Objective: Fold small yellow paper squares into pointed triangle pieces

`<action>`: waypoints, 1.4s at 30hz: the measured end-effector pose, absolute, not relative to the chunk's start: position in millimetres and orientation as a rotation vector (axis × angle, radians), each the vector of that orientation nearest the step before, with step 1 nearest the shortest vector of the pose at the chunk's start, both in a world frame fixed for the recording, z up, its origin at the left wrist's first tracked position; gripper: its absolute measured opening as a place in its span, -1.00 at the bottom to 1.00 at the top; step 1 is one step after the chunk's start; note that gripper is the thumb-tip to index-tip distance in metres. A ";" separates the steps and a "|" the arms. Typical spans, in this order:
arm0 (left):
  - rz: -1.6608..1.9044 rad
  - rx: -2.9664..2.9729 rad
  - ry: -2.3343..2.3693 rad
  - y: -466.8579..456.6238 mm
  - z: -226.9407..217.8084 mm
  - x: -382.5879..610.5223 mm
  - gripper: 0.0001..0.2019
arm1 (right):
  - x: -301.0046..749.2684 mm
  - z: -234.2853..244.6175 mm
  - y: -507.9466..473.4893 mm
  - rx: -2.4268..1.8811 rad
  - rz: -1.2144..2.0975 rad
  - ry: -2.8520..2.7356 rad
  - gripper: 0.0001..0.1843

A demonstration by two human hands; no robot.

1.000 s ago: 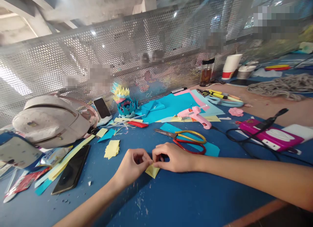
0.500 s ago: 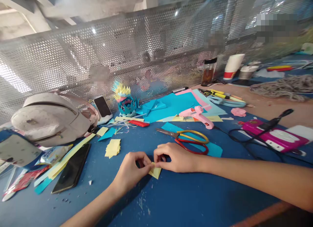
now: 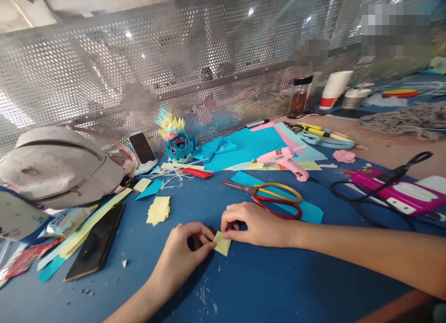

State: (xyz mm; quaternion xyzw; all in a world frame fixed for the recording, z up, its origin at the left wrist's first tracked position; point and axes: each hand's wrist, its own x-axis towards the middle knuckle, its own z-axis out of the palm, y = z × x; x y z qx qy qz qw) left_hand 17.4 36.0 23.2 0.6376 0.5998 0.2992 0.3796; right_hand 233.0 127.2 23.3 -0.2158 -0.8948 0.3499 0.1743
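The left hand (image 3: 186,253) and the right hand (image 3: 252,223) are pinched from either side on a small folded yellow paper (image 3: 222,243), held low over the near middle of the blue table (image 3: 265,286). Just beyond the right hand, scissors (image 3: 270,195) are laid. A stack of yellow squares (image 3: 159,209) is seen to the left, and a pink glue gun (image 3: 285,159) farther back.

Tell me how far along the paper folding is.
Done: a blue-and-yellow paper flower stands by the mesh; cut yellow squares lie piled. In hand: left hand and right hand pinch one small yellow piece on the table. Left: the pile looks unfolded.
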 end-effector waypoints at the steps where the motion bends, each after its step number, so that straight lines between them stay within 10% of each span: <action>1: 0.764 1.629 1.540 35.6 22.3 17.6 -0.85 | 233.3 24.2 128.1 -0.605 1.006 -2.531 -0.86; 42: 0.871 2.938 1.144 26.5 21.9 1.1 -0.70 | 241.5 28.2 131.8 0.055 0.114 -2.749 -0.74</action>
